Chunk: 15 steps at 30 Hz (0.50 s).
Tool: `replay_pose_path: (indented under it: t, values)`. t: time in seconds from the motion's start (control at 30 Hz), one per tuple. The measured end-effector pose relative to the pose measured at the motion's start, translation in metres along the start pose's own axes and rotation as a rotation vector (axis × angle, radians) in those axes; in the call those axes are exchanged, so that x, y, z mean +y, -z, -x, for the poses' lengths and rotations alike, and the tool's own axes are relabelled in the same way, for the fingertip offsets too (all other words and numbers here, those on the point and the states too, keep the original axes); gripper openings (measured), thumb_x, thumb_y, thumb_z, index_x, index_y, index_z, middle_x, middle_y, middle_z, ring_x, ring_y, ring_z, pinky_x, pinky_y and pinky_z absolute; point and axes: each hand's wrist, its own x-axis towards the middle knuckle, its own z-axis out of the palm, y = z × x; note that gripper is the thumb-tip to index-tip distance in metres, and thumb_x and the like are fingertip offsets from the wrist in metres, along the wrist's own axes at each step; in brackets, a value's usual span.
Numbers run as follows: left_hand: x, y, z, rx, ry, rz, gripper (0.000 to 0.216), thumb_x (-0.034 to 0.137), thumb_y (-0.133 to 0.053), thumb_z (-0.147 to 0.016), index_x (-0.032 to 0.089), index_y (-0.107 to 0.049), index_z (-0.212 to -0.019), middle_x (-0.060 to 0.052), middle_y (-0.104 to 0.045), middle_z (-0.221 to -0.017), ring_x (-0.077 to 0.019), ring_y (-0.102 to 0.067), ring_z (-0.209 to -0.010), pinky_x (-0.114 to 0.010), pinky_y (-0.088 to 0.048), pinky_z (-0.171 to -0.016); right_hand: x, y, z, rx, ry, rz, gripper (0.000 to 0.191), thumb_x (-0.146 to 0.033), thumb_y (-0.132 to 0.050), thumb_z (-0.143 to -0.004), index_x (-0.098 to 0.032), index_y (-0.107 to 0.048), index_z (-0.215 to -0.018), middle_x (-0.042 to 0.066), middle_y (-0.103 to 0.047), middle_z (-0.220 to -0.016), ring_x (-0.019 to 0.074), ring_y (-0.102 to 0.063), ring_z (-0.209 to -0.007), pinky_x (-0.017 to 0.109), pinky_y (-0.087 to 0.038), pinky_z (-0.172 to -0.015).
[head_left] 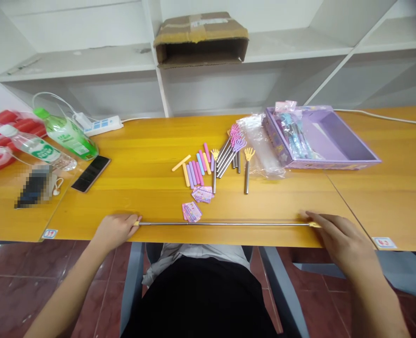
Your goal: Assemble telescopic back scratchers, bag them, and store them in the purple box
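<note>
A long thin metal telescopic rod [225,224] is stretched out full length, level above the near edge of the yellow table [144,155]. My left hand [114,230] is closed on its left end and my right hand [337,237] pinches its right end, where a yellow tip shows. Beyond the rod lie small pink cards [192,211], a second pile of pink cards [203,194], several pastel grip sleeves [195,169] and several collapsed metal rods with little coloured hand-shaped heads [229,152].
A purple box [348,145] holding packaged items sits at the right rear, clear plastic bags [260,145] beside it. At the left are two plastic bottles [67,134], a black phone [91,173], a power strip [102,125] and red containers [3,136]. A cardboard box [200,40] sits on the shelf.
</note>
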Motion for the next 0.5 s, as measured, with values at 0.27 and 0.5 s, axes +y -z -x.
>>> replay_pose_path:
  t: [0.27,0.5]
  values:
    - [-0.006,-0.001,0.002,0.0,0.011,-0.004,0.036,0.032,-0.047,-0.105,0.021,-0.078,-0.092,-0.006,-0.077,-0.069,-0.0219,-0.073,-0.062,-0.029,-0.04,-0.055,-0.004,0.001,-0.001,-0.064,-0.073,0.155,0.025,-0.024,-0.05,-0.11,-0.024,-0.063,-0.133,0.007,-0.077,-0.102,0.0227,-0.075,-0.088,0.032,-0.052,-0.073]
    - [-0.002,0.009,0.0,-0.084,0.11,0.039,0.042,0.039,-0.045,-0.106,0.021,-0.08,-0.091,-0.009,-0.077,-0.069,-0.0242,-0.075,-0.064,-0.03,-0.042,-0.055,-0.015,-0.002,0.001,-0.073,-0.056,0.192,0.023,-0.036,-0.051,-0.113,-0.022,-0.066,-0.124,0.002,-0.081,-0.105,0.015,-0.078,-0.082,0.025,-0.046,-0.058]
